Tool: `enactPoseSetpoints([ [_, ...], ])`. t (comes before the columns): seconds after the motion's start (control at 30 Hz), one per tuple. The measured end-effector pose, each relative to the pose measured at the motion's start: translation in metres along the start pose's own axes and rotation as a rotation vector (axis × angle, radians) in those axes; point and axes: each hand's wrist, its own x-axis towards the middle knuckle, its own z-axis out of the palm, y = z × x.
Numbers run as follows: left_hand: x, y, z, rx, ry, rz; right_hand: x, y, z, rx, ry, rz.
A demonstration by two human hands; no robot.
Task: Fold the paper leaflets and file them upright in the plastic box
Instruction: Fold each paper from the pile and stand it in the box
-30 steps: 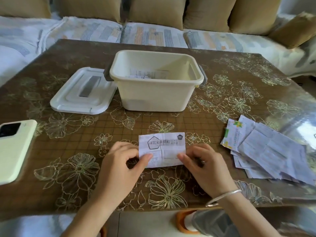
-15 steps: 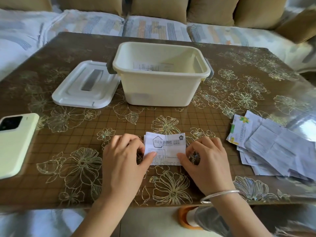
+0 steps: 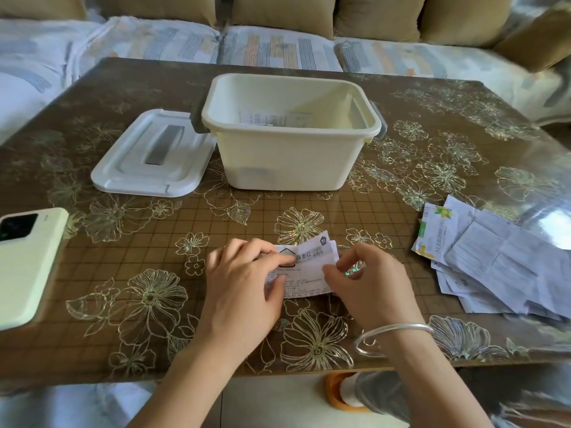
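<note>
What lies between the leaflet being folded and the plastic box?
Only bare, flower-patterned table between the leaflet and the box, seen in the head view.

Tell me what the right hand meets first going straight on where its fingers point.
The leaflet that the right hand pinches; just past it, probably the left hand holding its other end.

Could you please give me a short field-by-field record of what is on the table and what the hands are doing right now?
Left hand: holds the left part of a partly folded leaflet on the table
Right hand: pinches the leaflet's right edge
Plastic box: open, papers inside by its far wall
Lid: flat, left of the box
Loose pile: unfolded leaflets, near the table's right edge
Phone: face down, at the left edge
</note>
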Motion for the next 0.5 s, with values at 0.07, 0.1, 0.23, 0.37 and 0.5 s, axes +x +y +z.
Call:
enactPoseSetpoints([
  [0.07,0.003,-0.001,0.0,-0.019,-0.026,-0.022,0.002,0.004,-0.001,0.116,-0.03,0.015],
  [0.1,0.003,-0.001,-0.001,-0.026,-0.041,-0.03,0.002,0.004,-0.001,0.171,-0.043,0.013],
  [0.23,0.007,0.002,-0.001,-0.024,-0.122,-0.046,-0.001,0.006,-0.002,0.408,-0.077,-0.01],
  [0.37,0.01,0.003,-0.004,-0.026,-0.15,-0.042,-0.007,0.005,-0.006,0.661,-0.107,-0.059],
  [0.5,0.012,0.0,-0.007,-0.001,-0.199,-0.021,-0.015,0.007,-0.002,0.419,-0.14,-0.379],
])
